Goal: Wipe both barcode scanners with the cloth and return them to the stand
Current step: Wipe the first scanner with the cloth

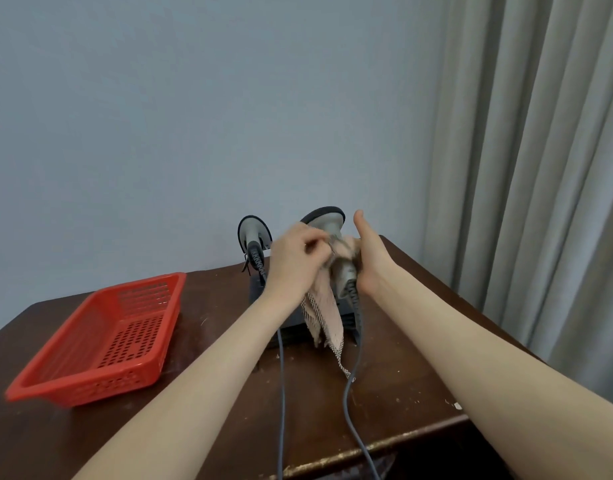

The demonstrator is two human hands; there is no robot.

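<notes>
1. My right hand [365,258] grips the handle of one barcode scanner [327,225], raised above the stand [263,292].
2. My left hand [294,258] presses the cloth [324,313] against it.
3. The second scanner [253,233] sits in the stand on the surface [201,341].

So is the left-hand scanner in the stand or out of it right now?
In. The left scanner sits upright in the stand, untouched. The other scanner is out, held by the right hand while the left hand rubs the cloth on it.
</notes>
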